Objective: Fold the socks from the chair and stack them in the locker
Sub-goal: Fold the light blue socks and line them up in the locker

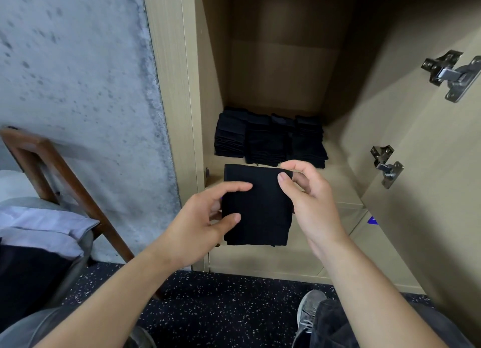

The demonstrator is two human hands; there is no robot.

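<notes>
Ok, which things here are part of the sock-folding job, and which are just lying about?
Job:
folded sock, held by left hand and right hand
sock stacks
locker
chair

Lying about:
pale cloths on the chair
hinges
shoe

Chair (65, 170) left of locker (390, 144)

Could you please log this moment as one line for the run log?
hands: left and right hold folded sock | locker: open | sock stacks: inside
</notes>
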